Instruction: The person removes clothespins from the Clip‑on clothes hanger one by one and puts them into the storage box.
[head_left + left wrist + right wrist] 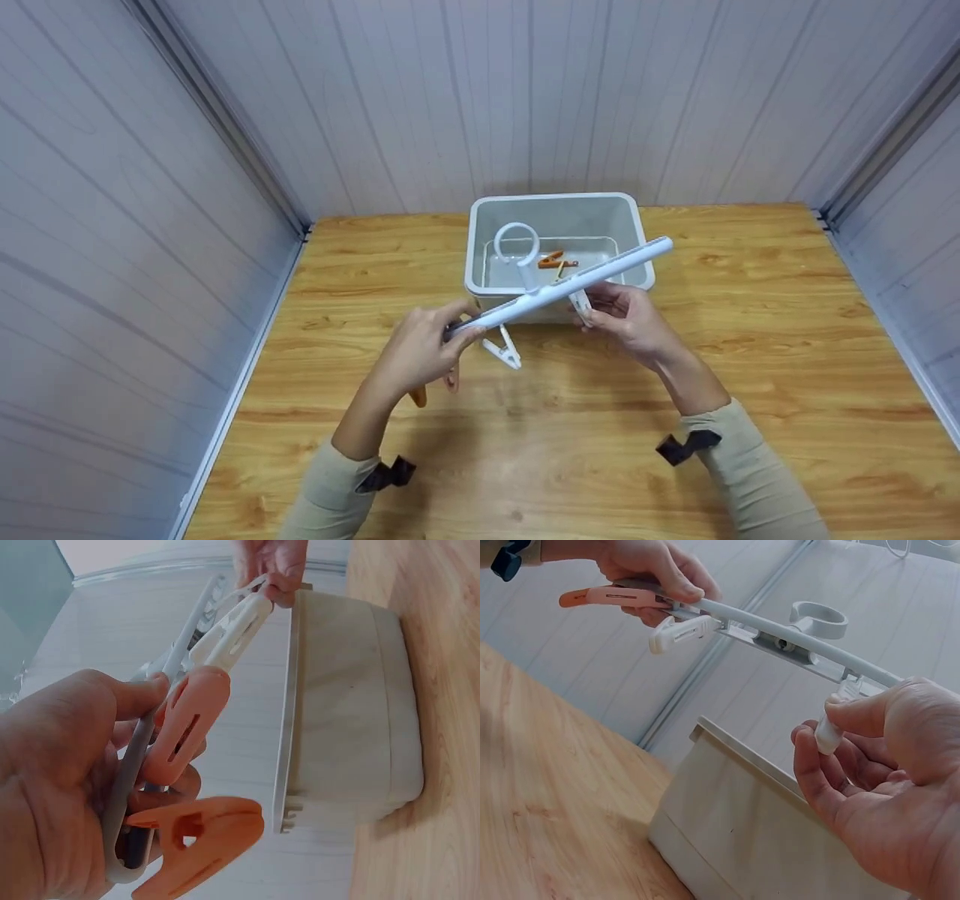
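My left hand [420, 349] grips the lower left end of a white clip hanger [577, 283], which is tilted with its right end higher. A white ring hook [517, 225] stands up from the bar's middle. With thumb and fingers my right hand [630, 322] pinches a white clothes peg [831, 727] on the bar's underside, towards the right end. Another white peg [506, 354] hangs between the hands. By the left hand, a pink peg [187, 724] and an orange peg [217, 836] hang from the bar; in the head view that hand partly hides both.
Behind and below the hanger, a pale grey plastic bin [555, 199] stands on the wooden table [375, 262] near the back wall. Inside lie an orange peg [559, 264] and a yellowish piece [559, 271], partly hidden by the bar. Panel walls enclose the table's back and sides.
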A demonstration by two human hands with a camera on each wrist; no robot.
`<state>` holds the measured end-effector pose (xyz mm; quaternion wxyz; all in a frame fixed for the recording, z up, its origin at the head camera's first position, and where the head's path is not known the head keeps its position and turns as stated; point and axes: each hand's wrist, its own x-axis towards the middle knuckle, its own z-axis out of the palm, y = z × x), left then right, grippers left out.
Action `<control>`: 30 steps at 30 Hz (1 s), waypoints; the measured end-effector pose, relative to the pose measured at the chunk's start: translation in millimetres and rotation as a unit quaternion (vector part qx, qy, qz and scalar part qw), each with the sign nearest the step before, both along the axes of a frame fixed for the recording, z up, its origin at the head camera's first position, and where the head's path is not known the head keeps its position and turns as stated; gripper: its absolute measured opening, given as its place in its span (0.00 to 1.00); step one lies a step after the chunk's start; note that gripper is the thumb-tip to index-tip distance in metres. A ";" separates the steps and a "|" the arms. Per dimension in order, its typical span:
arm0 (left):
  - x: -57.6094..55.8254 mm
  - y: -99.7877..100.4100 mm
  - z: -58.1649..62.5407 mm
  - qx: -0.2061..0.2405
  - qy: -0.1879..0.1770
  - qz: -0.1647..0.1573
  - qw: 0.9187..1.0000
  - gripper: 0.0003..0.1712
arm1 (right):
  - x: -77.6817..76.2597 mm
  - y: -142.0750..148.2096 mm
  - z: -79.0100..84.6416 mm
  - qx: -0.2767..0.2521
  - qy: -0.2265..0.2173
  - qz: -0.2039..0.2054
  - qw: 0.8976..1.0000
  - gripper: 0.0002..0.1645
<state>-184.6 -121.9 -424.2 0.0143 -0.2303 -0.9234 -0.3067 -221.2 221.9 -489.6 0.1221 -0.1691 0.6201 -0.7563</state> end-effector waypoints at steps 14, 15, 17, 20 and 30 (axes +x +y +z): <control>2.4 1.0 -8.4 0.013 -0.012 0.006 1.000 0.11 | 1.4 -1.3 5.9 0.084 -0.006 -0.085 0.993 0.15; 2.0 1.0 -10.3 0.022 -0.016 0.006 1.000 0.11 | 1.2 -1.3 7.0 0.077 -0.010 -0.082 0.994 0.16; 0.8 1.0 -13.6 0.037 -0.021 0.007 0.999 0.11 | 1.1 -1.6 8.7 0.061 -0.019 -0.082 0.995 0.17; -0.5 1.9 -16.0 0.054 -0.033 0.009 0.998 0.11 | 1.4 -1.9 10.4 0.039 -0.026 -0.088 0.995 0.17; -2.4 7.4 -19.9 0.101 -0.055 0.006 0.993 0.14 | 2.2 -7.5 20.9 0.016 -0.027 -0.133 0.991 0.18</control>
